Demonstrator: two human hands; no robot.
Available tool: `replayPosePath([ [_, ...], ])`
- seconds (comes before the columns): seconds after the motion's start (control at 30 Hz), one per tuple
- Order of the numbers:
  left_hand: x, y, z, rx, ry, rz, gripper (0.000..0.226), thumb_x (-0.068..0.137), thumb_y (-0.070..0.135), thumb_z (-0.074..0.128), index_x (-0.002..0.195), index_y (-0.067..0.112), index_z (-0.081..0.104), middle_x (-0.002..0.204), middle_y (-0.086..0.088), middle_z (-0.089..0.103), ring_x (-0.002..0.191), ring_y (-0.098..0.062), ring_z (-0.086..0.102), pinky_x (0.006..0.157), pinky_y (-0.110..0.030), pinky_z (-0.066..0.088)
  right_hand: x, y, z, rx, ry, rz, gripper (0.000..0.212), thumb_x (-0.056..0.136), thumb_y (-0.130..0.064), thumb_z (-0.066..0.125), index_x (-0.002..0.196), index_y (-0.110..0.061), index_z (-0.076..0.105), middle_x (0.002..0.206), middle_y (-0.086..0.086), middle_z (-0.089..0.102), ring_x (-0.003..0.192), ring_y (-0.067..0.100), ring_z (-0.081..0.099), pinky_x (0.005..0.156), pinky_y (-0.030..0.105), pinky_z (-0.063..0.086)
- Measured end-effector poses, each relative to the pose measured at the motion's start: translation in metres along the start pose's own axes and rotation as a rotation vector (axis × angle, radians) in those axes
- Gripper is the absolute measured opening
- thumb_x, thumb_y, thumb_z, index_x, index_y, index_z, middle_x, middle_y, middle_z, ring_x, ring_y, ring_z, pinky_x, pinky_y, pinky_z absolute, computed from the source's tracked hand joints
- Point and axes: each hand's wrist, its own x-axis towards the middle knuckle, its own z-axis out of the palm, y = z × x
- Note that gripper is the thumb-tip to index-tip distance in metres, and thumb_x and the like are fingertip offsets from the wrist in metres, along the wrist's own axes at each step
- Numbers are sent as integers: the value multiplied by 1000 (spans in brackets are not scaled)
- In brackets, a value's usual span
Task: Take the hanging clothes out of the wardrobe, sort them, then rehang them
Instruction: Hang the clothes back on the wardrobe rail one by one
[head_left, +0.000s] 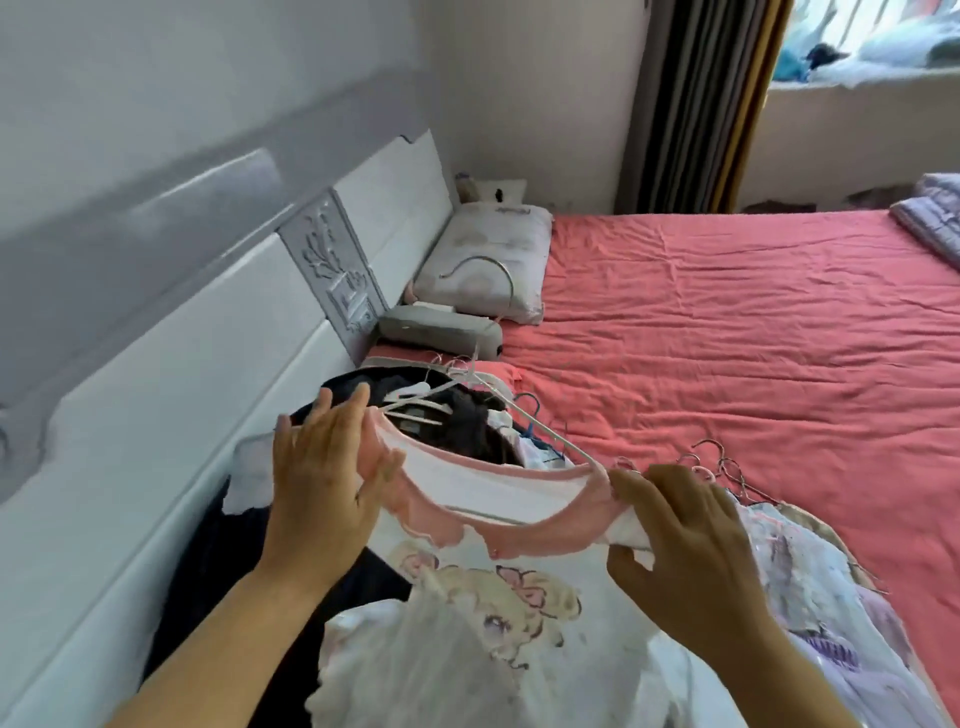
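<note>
Holding a white shirt (498, 613) by its pink collar (519, 525) over the bed (727, 338).

From the left, our left hand (322, 478) grips one side of the collar, thumb pinching the pink edge, fingers fairly straight. A white hanger (545, 431) pokes from the neckline. Our right hand (691, 540) curls around the other shoulder. Behind lie dark clothes (467, 415); to the right, a hanger pile (727, 467) on the red sheet.

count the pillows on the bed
2: a white pillow against the headboard by the far corner, and a smaller grey one just in front. Clothes may hide others.
</note>
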Motion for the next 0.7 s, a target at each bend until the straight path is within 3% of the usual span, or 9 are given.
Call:
replayPosePath([
  [0.07, -22, -25, -45, 4, 57, -17, 65, 95, 59, 23, 125, 9, 53, 111, -9, 64, 108, -30, 57, 106, -42, 28, 11, -40, -8, 27, -10, -63, 50, 59, -23, 46, 109, -20, 50, 90, -2, 46, 79, 20, 44, 70, 30, 32],
  [0.13, -53, -50, -93, -21, 141, -55, 65, 95, 60, 22, 102, 10, 63, 89, -3, 66, 79, -30, 63, 78, -35, 44, 18, -83, -12, 54, -32, -143, 51, 58, -19, 51, 109, -21, 50, 90, -3, 42, 80, 19, 44, 71, 29, 30],
  [0.17, -69, -60, -115, -13, 183, -70, 63, 95, 59, 24, 92, 10, 64, 81, -1, 65, 68, -29, 62, 66, -31, 43, 21, -103, -13, 69, -47, -182, 56, 56, -17, 56, 111, -21, 50, 90, -3, 42, 81, 19, 45, 72, 28, 29],
  [0.23, -106, -79, -158, 43, 272, -106, 56, 96, 54, 30, 82, 11, 62, 68, 5, 59, 55, -27, 58, 58, -27, 38, 25, -146, -17, 101, -81, -240, 68, 52, -17, 63, 119, -22, 50, 92, -3, 44, 88, 19, 46, 78, 26, 25],
  [0.33, -164, -106, -221, 135, 389, -227, 43, 91, 47, 39, 78, 13, 63, 60, 6, 57, 50, -30, 57, 52, -28, 39, 32, -209, -21, 183, -117, -347, 76, 60, -34, 65, 132, -23, 43, 106, -6, 46, 101, 18, 45, 89, 28, 22],
  [0.5, -256, -138, -314, 279, 550, -398, 46, 88, 47, 41, 85, 11, 69, 66, -4, 67, 54, -31, 62, 50, -35, 48, 39, -313, -21, 415, -217, -499, 88, 65, -61, 58, 141, -27, 32, 127, -8, 43, 116, 14, 41, 100, 26, 24],
  [0.63, -334, -155, -369, 398, 615, -570, 45, 89, 49, 41, 87, 13, 68, 69, -3, 67, 56, -36, 59, 50, -40, 49, 35, -396, -16, 605, -203, -534, 76, 76, -75, 44, 134, -27, 42, 120, -18, 46, 111, 11, 45, 93, 33, 36],
  [0.7, -368, -154, -390, 421, 659, -612, 42, 89, 48, 43, 88, 15, 67, 68, 1, 66, 55, -33, 59, 50, -41, 49, 32, -432, -14, 694, -185, -590, 70, 80, -74, 40, 130, -27, 46, 116, -19, 47, 109, 10, 46, 94, 29, 38],
])
